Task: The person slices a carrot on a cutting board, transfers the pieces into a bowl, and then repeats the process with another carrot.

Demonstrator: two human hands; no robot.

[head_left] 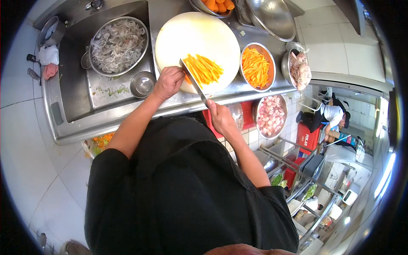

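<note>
My right hand (222,118) is wrapped round the handle of a knife (194,81). Its long blade slants up and left across the round white cutting board (174,36), along the near left side of a pile of carrot strips (205,69). Left of the blade, my left hand (169,82) is closed, its fingers curled down on a bit of carrot at the board's near edge. The fingertips are mostly hidden, and the carrot under them shows only as a little orange beside the blade.
Right of the board stand a bowl of cut carrot strips (256,68) and a bowl of raw meat (299,70). Diced meat (271,117) fills a lower bowl. In the sink (76,55) sits a bowl of pale sliced seafood (118,46). Whole carrots (219,6) lie behind. A person (333,114) sits far right.
</note>
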